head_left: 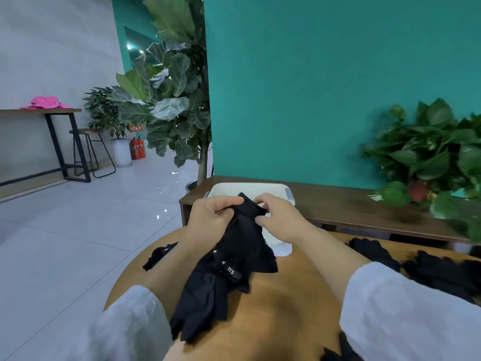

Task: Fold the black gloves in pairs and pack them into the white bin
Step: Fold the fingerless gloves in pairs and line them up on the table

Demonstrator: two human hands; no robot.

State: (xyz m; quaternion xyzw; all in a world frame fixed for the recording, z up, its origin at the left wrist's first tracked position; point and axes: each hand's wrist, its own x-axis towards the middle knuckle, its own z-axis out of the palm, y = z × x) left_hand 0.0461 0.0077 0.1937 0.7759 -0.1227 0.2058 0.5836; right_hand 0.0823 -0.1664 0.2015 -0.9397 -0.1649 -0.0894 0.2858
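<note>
Currently the folding step is in hand. At lower centre, paired gloves [229, 272] hang over the round surface [291, 308]. Above, the left hand [210, 213] and right hand [278, 217] both pinch the cuff end. Beyond them sits the white bin [276, 190]. Next move, by judgement: finish the fold, then carry forward into the bin. Loose gloves [437, 272] wait at right.

- A round wooden tabletop [286, 308] carries loose black gloves: a heap [429, 269] along its right edge and one glove [158, 254] at the left edge.
- A dark wooden bench [351, 207] behind it carries the white bin [250, 188] and a leafy plant [432, 157].
</note>
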